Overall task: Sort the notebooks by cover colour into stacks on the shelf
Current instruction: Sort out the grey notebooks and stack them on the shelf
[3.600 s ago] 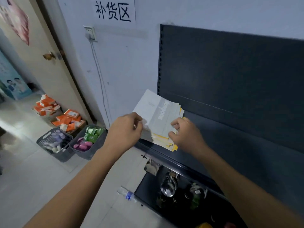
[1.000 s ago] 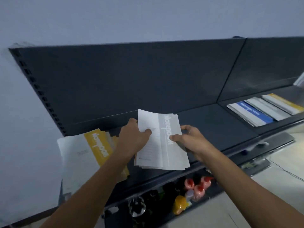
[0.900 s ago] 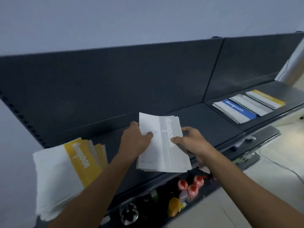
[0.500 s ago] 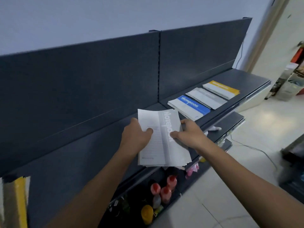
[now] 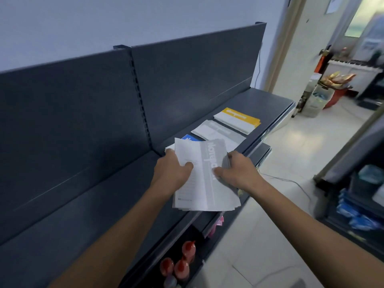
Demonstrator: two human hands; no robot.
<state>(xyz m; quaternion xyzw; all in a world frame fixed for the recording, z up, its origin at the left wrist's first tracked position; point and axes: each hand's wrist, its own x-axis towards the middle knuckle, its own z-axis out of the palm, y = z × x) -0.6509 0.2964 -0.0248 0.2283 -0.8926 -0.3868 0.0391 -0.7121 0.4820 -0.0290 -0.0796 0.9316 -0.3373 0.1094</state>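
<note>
Carried rightward along the dark grey metal shelf [image 5: 93, 204], the bundle of grey-and-white paper notebooks [image 5: 207, 190] now hangs over its front edge, hiding part of the blue-covered stack [image 5: 188, 138]. The left hand [image 5: 172, 173] and the right hand [image 5: 239, 173] both grip it, thumbs curled on top. A grey-covered stack [image 5: 218, 132] and a yellow-covered stack [image 5: 239, 119] lie just beyond.

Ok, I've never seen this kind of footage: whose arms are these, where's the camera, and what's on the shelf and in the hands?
No robot here: these are a person's bare arms, filmed by one wide-angle camera worn on the head, looking forward and down. The left hand and right hand grip a bundle of grey notebooks by its two sides, above a dark shelf. Further along lie a blue stack, partly hidden by the bundle, a grey stack and a yellow stack. Red-capped bottles stand below.
</note>
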